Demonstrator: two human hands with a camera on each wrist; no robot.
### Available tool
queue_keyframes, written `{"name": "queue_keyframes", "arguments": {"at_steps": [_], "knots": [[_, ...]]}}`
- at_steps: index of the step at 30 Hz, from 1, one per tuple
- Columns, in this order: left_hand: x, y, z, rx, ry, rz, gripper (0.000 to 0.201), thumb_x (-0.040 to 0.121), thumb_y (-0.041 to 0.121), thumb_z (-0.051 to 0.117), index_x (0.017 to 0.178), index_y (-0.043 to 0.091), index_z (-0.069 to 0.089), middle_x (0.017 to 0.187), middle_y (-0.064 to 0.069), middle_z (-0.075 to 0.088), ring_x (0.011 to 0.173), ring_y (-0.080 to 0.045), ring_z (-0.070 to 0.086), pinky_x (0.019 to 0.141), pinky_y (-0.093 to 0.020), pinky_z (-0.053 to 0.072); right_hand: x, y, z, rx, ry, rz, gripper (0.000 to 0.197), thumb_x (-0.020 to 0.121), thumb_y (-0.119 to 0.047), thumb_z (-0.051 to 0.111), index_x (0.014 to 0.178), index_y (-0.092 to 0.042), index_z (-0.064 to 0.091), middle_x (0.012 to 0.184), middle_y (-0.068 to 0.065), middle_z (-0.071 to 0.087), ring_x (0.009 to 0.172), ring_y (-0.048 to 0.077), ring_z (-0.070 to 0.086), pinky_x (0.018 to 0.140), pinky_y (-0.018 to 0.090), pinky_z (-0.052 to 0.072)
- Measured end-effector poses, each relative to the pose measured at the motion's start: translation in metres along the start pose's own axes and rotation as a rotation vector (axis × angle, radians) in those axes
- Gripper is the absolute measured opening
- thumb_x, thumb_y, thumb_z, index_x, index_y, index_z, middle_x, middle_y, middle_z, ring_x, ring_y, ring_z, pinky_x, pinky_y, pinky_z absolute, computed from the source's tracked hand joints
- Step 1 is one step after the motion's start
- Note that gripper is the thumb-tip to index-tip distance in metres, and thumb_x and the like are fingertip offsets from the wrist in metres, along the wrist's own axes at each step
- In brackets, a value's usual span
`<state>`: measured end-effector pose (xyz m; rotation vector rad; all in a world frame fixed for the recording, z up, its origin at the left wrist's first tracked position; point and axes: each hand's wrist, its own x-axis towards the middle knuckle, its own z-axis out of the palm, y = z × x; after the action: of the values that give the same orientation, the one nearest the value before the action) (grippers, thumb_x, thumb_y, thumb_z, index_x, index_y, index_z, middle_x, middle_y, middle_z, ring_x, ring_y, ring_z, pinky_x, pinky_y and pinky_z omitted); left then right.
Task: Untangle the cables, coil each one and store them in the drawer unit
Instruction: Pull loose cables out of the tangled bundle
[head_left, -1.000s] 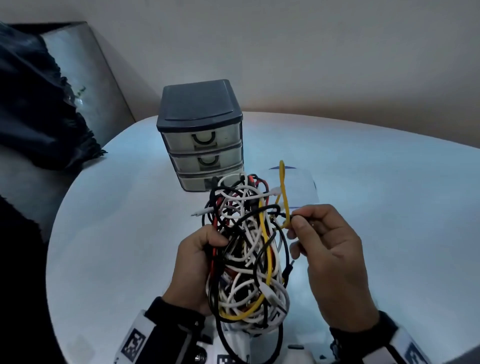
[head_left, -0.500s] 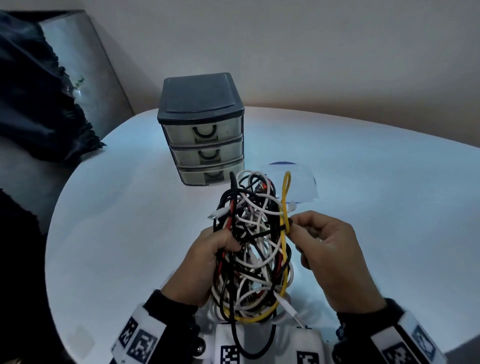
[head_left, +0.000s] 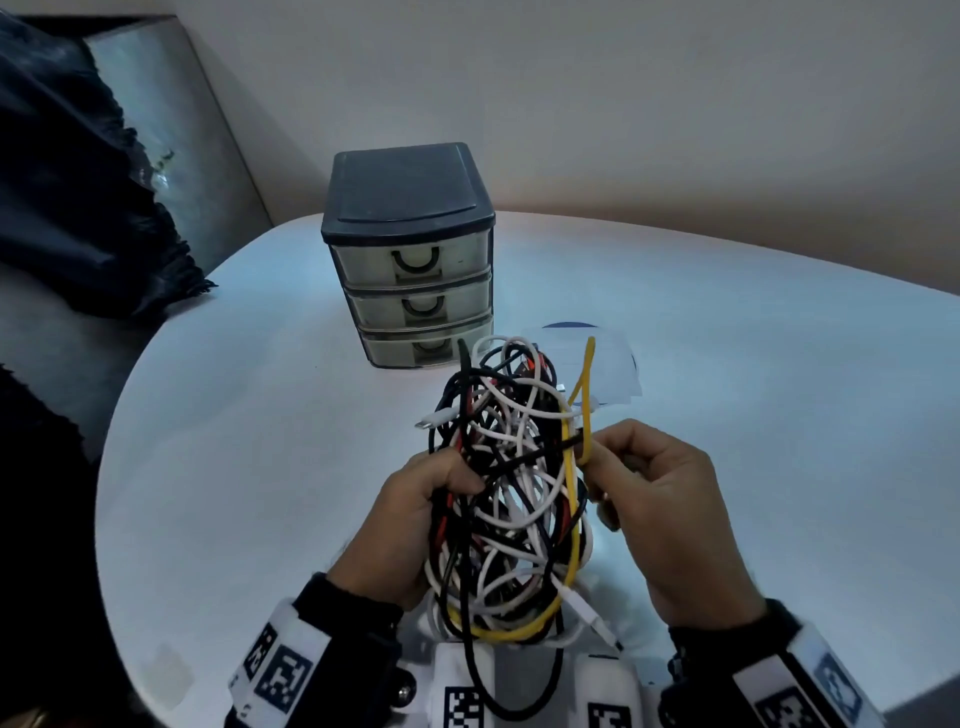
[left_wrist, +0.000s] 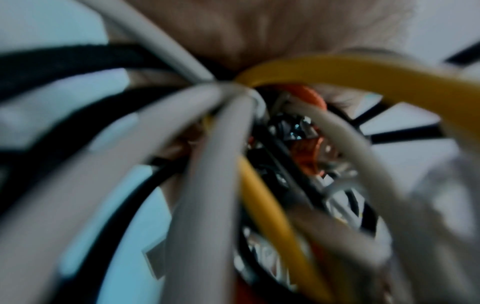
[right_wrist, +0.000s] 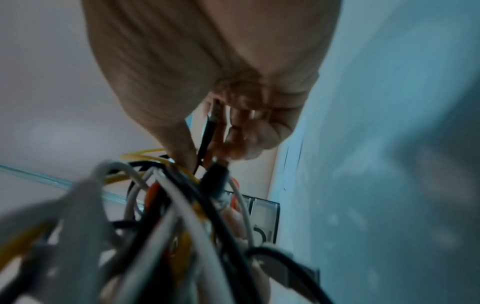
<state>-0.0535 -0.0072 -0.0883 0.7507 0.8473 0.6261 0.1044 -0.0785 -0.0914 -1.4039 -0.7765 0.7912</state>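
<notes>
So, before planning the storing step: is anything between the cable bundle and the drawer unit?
No object lies on the table between them. The cable bundle, held by the left hand, sits just before the drawer unit, but all three drawers appear closed.

A plain room, perhaps a home: a round white table (head_left: 727, 415) against a bare wall (head_left: 623, 104), with dark cloth (head_left: 78, 208) at far left.

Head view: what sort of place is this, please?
Probably a room at home or a small office, though I cannot be sure: a round white table by a plain wall, a plastic drawer unit, and dark cloth on a seat.
</notes>
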Motion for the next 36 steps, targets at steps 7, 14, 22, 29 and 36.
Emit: {"name": "queue_keyframes", "arguments": {"at_steps": [7,14,22,29,36], "knots": [[0.001,-0.001,0.002,0.212,0.077,0.128,0.014,0.052,0.012,0.066,0.064,0.007,0.063,0.070,-0.015,0.058,0.061,-0.027,0.056,0.061,-0.035,0.046,-0.002,0.002,0.005,-0.141,0.158,-0.275,0.018,0.084,-0.003,0.072,0.092,-0.020,0.071,0.089,-0.002,0.073,0.082,0.018,0.067,0.068,0.034,0.056],[-0.011,0.005,0.016,0.545,0.095,0.451,0.021,0.075,0.016,0.073,0.092,0.028,0.074,0.081,0.005,0.074,0.073,-0.010,0.069,0.065,-0.022,0.053,-0.016,-0.013,0.010,-0.300,0.201,-0.516,0.014,0.083,-0.037,0.067,0.085,-0.023,0.070,0.086,-0.005,0.069,0.086,0.018,0.064,0.073,0.022,0.044],[-0.015,0.003,0.015,0.907,0.066,0.503,0.064,0.068,0.028,0.073,0.123,0.053,0.054,0.097,0.008,0.067,0.089,-0.011,0.068,0.080,-0.040,0.057,-0.010,-0.013,0.010,-0.088,0.118,-0.243,0.004,0.081,-0.025,0.078,0.079,-0.022,0.078,0.077,0.005,0.072,0.072,0.032,0.062,0.069,0.039,0.051],[-0.012,-0.001,0.013,0.861,0.120,0.504,0.068,0.064,0.037,0.073,0.129,0.047,0.055,0.109,0.014,0.069,0.100,-0.002,0.066,0.091,-0.034,0.054,-0.005,-0.010,0.001,0.196,0.189,-0.091,0.024,0.097,-0.012,0.054,0.076,-0.009,0.064,0.074,0.006,0.072,0.069,0.017,0.066,0.059,0.025,0.049],[-0.006,-0.002,0.007,0.761,0.171,0.423,0.068,0.056,0.040,0.075,0.123,0.037,0.063,0.108,0.019,0.070,0.098,0.003,0.067,0.093,-0.028,0.054,-0.003,-0.013,-0.001,0.279,0.271,-0.091,0.021,0.099,-0.013,0.052,0.080,-0.014,0.060,0.056,0.002,0.057,0.063,0.021,0.056,0.064,0.028,0.047]]}}
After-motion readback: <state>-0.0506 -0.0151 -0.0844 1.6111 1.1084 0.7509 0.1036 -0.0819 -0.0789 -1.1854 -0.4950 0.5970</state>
